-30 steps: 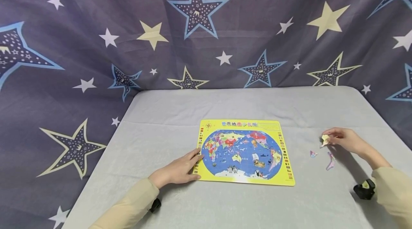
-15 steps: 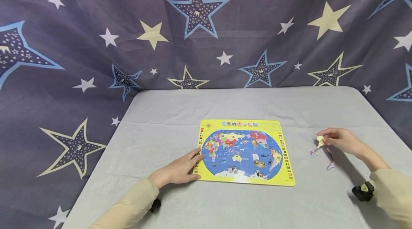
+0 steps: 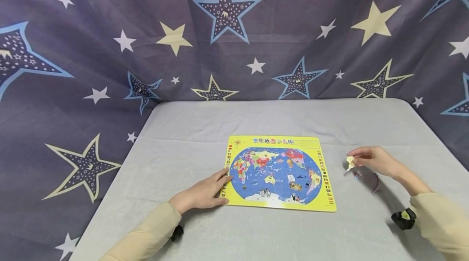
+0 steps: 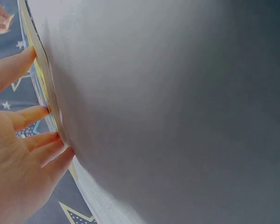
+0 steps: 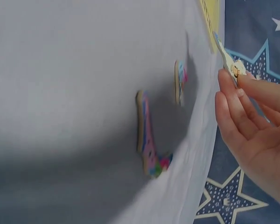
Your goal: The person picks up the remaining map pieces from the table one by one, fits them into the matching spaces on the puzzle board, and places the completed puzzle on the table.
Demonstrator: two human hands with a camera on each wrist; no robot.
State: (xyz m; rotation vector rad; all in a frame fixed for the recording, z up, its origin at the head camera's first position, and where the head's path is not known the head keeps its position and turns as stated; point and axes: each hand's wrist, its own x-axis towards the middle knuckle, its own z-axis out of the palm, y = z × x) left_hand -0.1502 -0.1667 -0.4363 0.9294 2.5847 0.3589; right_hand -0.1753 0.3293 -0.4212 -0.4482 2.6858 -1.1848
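Right hand point(image 3: 377, 162) has shifted left toward yellow-bordered map board point(image 3: 280, 191), pinching cream piece point(image 3: 350, 163) at fingertips, above desk point(image 3: 190, 130), right of board. Left hand point(image 3: 203, 192), fingers spread, touches board's left edge. Long pink piece point(image 5: 148, 133) and smaller piece point(image 5: 179, 81) lie below right hand.

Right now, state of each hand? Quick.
Left hand: open, fingers straight, touching the board.
Right hand: closed, pinching a pale yellow piece.
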